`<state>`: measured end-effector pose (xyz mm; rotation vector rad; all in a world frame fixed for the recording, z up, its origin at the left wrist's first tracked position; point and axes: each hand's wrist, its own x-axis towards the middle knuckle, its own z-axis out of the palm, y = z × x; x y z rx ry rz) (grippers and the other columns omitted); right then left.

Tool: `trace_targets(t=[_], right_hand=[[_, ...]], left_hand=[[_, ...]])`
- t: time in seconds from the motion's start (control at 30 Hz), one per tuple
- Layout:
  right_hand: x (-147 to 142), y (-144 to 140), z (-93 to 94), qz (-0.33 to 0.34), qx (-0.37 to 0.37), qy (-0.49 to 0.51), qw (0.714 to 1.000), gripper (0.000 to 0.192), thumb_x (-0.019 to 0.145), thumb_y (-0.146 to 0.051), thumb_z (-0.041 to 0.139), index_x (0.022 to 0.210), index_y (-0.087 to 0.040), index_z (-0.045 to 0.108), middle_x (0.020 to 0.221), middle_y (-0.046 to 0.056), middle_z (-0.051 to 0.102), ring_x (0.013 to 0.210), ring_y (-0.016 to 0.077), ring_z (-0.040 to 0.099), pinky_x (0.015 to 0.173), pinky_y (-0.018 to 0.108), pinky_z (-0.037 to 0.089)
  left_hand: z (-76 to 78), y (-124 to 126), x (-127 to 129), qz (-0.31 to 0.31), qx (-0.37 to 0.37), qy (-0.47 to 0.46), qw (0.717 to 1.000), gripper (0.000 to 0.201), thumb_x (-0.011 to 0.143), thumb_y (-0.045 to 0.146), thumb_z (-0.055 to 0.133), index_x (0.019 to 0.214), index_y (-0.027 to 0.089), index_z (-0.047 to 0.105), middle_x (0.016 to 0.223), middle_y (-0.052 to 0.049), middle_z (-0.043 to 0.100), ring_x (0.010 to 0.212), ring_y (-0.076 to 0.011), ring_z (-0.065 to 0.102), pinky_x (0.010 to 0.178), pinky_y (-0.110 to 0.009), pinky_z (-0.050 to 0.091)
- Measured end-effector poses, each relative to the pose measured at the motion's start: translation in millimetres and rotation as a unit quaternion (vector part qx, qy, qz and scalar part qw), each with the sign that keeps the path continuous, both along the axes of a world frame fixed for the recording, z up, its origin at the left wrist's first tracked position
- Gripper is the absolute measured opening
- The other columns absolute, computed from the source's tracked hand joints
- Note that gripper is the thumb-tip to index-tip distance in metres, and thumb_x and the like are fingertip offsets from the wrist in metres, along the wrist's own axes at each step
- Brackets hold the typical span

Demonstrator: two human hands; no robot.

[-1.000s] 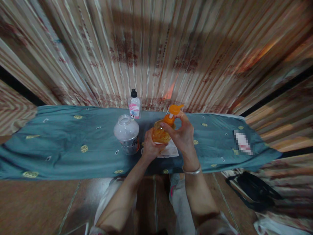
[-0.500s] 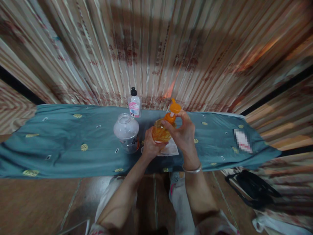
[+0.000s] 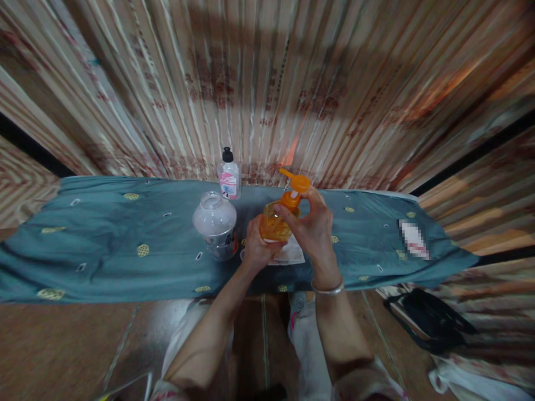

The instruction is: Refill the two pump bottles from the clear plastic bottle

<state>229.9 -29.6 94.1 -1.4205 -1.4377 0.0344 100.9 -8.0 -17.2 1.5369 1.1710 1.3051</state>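
A pump bottle [image 3: 273, 224] of clear amber plastic is held up in both hands over the table, tilted with its top to the right. Its orange pump head [image 3: 299, 182] stands raised, the nozzle pointing to the left. My left hand [image 3: 258, 244] is wrapped round the lower body of the bottle. At the orange collar, my right hand [image 3: 311, 223] grips with thumb and fingers just below the pump head. Beneath the bottle lies a white sheet or cloth [image 3: 295, 255], partly hidden by my hands.
Left of my hands stands a wide clear jar [image 3: 214, 218] without a lid. Behind it is a clear bottle [image 3: 229, 181] with a black cap and pink label. A blurred white packet [image 3: 413, 239] lies at the right of the teal-covered table [image 3: 104, 234]. A dark bag [image 3: 430, 317] sits beyond the table's right front.
The pump head has turned, so its nozzle swings from pointing away to pointing left. Both hands keep their hold on the bottle.
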Motion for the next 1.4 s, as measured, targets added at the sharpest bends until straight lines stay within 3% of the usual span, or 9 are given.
trace_targets(t=[0.2, 0.43, 0.83, 1.03, 1.2, 1.3, 1.4], right_hand=[[1.5, -7.7, 7.1, 0.103, -0.022, 0.033, 0.994, 0.029, 0.089, -0.042, 0.066, 0.110, -0.023, 0.067, 0.116, 0.008, 0.073, 0.112, 0.0261, 0.067, 0.102, 0.043, 0.052], [7.7, -7.0, 6.7, 0.154, -0.029, 0.076, 0.985, 0.024, 0.090, -0.042, 0.067, 0.104, -0.022, 0.068, 0.100, 0.003, 0.073, 0.096, 0.0223, 0.068, 0.089, 0.035, 0.053], [5.1, -15.6, 13.4, 0.114, 0.032, 0.103, 0.988, 0.027, 0.091, -0.044, 0.071, 0.107, -0.022, 0.069, 0.096, 0.002, 0.073, 0.108, 0.0231, 0.069, 0.101, 0.039, 0.054], [6.0, -32.2, 30.2, 0.087, 0.133, 0.140, 0.977, 0.033, 0.089, -0.042, 0.075, 0.117, -0.025, 0.070, 0.111, 0.003, 0.074, 0.113, 0.0221, 0.069, 0.104, 0.041, 0.054], [12.3, -56.4, 50.5, 0.047, 0.231, 0.173, 0.956, 0.031, 0.090, -0.042, 0.075, 0.119, -0.031, 0.071, 0.122, 0.002, 0.073, 0.123, 0.0279, 0.067, 0.109, 0.051, 0.054], [19.9, -66.4, 58.8, 0.007, 0.288, 0.162, 0.944, 0.026, 0.092, -0.040, 0.073, 0.117, -0.035, 0.073, 0.116, -0.001, 0.073, 0.119, 0.0279, 0.070, 0.106, 0.053, 0.056], [28.7, -69.4, 63.9, -0.017, 0.363, 0.154, 0.919, 0.020, 0.086, -0.036, 0.078, 0.106, -0.029, 0.077, 0.101, -0.001, 0.074, 0.106, 0.0271, 0.075, 0.103, 0.055, 0.057]], left_hand=[[0.0, -0.5, -0.6, 0.001, 0.007, 0.009, 1.000, 0.088, 0.050, 0.031, 0.098, 0.127, 0.021, 0.056, 0.120, -0.009, 0.062, 0.118, -0.0330, 0.062, 0.104, -0.049, 0.050], [-2.2, -0.1, -0.6, -0.008, 0.010, 0.003, 1.000, 0.087, 0.053, 0.034, 0.097, 0.128, 0.021, 0.056, 0.122, -0.010, 0.061, 0.121, -0.0335, 0.061, 0.104, -0.049, 0.050], [0.2, 0.6, -0.1, 0.006, 0.002, 0.022, 1.000, 0.091, 0.048, 0.030, 0.099, 0.127, 0.019, 0.056, 0.121, -0.011, 0.063, 0.119, -0.0339, 0.062, 0.105, -0.050, 0.050], [-1.3, -0.1, 0.2, -0.004, 0.006, 0.005, 1.000, 0.088, 0.048, 0.027, 0.098, 0.127, 0.020, 0.057, 0.121, -0.010, 0.062, 0.119, -0.0332, 0.062, 0.106, -0.050, 0.049], [-3.4, 0.1, 1.5, -0.001, 0.003, -0.003, 1.000, 0.086, 0.049, 0.026, 0.097, 0.126, 0.021, 0.058, 0.120, -0.010, 0.062, 0.118, -0.0333, 0.062, 0.104, -0.051, 0.050], [-2.3, 0.4, 0.8, 0.003, -0.002, 0.006, 1.000, 0.085, 0.050, 0.029, 0.096, 0.125, 0.021, 0.057, 0.121, -0.010, 0.062, 0.119, -0.0329, 0.062, 0.106, -0.051, 0.049], [-1.4, 0.4, 0.2, 0.000, -0.005, 0.014, 1.000, 0.083, 0.051, 0.030, 0.095, 0.124, 0.022, 0.057, 0.121, -0.009, 0.063, 0.119, -0.0316, 0.062, 0.105, -0.049, 0.050]])
